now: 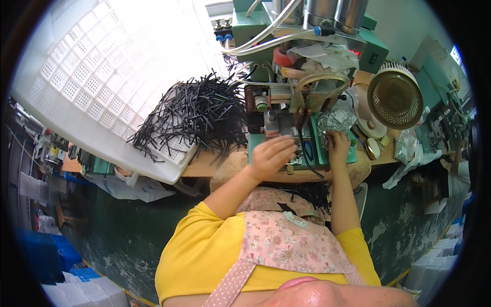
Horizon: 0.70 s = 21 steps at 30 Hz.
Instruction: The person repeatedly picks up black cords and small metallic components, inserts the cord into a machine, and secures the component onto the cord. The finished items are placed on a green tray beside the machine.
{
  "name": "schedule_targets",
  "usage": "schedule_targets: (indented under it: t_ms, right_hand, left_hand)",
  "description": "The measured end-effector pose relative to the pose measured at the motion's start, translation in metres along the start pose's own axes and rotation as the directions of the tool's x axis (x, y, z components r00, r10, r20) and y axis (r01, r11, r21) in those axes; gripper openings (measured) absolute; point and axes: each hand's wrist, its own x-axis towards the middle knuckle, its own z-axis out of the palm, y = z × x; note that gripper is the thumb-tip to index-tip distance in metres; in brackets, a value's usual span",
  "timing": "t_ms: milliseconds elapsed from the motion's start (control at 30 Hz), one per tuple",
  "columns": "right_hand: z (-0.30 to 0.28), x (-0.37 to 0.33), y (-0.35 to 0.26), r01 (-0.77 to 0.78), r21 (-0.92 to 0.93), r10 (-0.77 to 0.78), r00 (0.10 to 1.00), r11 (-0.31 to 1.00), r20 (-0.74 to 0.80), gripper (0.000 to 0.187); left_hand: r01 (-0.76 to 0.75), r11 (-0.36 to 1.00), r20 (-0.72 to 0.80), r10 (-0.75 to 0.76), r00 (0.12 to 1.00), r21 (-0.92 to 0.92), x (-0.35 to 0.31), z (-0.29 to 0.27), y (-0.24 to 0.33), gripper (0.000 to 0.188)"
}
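Note:
In the head view, my left hand [273, 156] reaches over the front of a green bench machine [270, 123]. It is slightly blurred, its fingers stretched out, and nothing shows in them. To its right, my right hand [338, 147] has its fingers bent and together at the near edge of a heap of small shiny metal parts [335, 123]. What those fingertips pinch, if anything, is too small to make out. Between my hands a dark cord [310, 162] hangs over the machine's front edge. Left of the machine lies a large pile of black strips [197, 115].
A white perforated plastic crate [97, 77] leans at the left, partly under the strips. A round fan [395, 97] stands at the right. White air hoses [266, 43] cross above the machine. A clear bag of metal parts [404, 148] lies near the table's right edge.

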Motion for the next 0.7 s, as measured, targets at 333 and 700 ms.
schedule_targets:
  t_ms: [333, 700]
  right_hand:
    - [0.000, -0.007, 0.001, -0.206, 0.140, 0.199, 0.978, 0.969, 0.061, 0.015]
    - [0.001, -0.003, 0.006, -0.003, 0.107, 0.001, 1.000, 0.994, 0.019, 0.011]
  left_hand:
    - [0.240, 0.713, 0.173, -0.454, 0.874, 0.659, -0.038, -0.052, -0.177, 0.010]
    - [0.002, 0.627, 0.359, -0.448, 0.819, 0.779, -0.040, -0.063, -0.194, 0.005]
